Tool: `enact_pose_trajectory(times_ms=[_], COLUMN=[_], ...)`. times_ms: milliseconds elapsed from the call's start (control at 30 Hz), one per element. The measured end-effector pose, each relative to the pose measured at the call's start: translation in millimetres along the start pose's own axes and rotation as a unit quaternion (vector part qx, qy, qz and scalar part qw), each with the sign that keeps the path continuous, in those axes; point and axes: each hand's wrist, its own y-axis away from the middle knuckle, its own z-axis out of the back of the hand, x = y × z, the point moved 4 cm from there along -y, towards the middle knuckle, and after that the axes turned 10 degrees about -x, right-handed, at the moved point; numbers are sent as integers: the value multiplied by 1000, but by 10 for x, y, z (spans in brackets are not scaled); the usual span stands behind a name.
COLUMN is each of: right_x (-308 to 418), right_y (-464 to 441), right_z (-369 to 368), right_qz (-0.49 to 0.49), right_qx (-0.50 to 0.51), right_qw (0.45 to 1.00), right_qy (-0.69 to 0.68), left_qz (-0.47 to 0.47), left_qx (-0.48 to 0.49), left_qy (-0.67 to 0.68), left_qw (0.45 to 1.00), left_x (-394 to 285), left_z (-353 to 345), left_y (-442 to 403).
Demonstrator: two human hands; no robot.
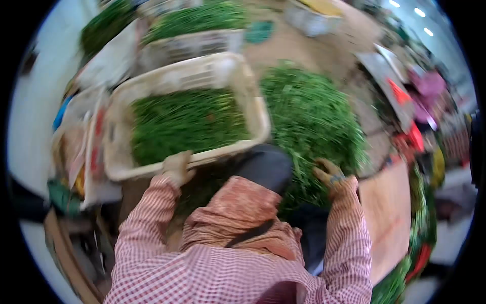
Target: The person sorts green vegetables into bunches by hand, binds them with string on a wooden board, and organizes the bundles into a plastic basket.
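Note:
A pale plastic crate holds a layer of long green stalks, which look like chives or similar greens. My left hand, which seems gloved, is closed over the crate's near rim. To the right of the crate lies a large loose heap of the same greens. At the heap's near edge is my right hand, also seemingly gloved, its fingers apart beside the stalks. Whether it touches them is hard to tell through the blur. My knee stands between the two hands, close to the crate's corner.
Behind the crate stands another crate full of greens. A white container sits farther back on the brown floor. A wooden board is at my right, with more greens beside it. Another person in pink is at the far right.

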Motion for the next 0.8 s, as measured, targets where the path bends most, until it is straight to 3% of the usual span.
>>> enact_pose_trajectory(times_ms=[67, 100, 167, 267, 300, 333, 400, 467, 533, 567, 600, 633, 733, 800], right_x=[-159, -145, -282, -783, -829, -904, -672, -63, 555, 640, 961, 889, 1280, 1465], right_y=[-183, -310, -478, -1012, -1221, -1388, -1718, -1876, -1932, -2017, -1913, -1960, -1735, -1576], right_z=[-280, -366, -522, -788, -860, -938, -994, -1007, -1060, -1232, -1293, -1452, -1423, -1333], right_qz=[-19, -10, -103, -143, -112, -136, -143, -114, -49, -10, 70, 112, 49, 67], right_qx=[65, 85, 136, 92, 59, 54, 63, 2, -59, -38, -34, -112, -132, -156], right_qw=[997, 996, 985, 963, 970, 959, 961, 945, 961, 964, 983, 984, 989, 957], right_qy=[-33, -34, -18, -212, -207, -242, -228, -308, -267, -262, -168, -83, 37, 236], left_qz=[39, 60, 42, 77, 17, 26, -34, -1, -26, -35, -27, -9, -30, -20], left_qx=[106, 109, 235, 234, 178, 195, 149, 203, 175, 164, 185, 201, 132, 117], left_qy=[-19, -24, -73, -80, -86, -89, -72, -64, -57, -53, -60, -79, -62, -48], left_qw=[993, 992, 968, 966, 980, 976, 986, 977, 983, 984, 981, 976, 989, 992], left_x=[-29, -21, -38, -9, 27, 107, 59, 32, 25, 49, 38, 45, 57, 49], left_z=[113, 163, 74, -40, -53, -113, -68, -89, -52, -73, -35, -61, -44, -4], left_y=[-158, -252, -354, -370, -364, -351, -343, -412, -357, -336, -349, -364, -322, -328])
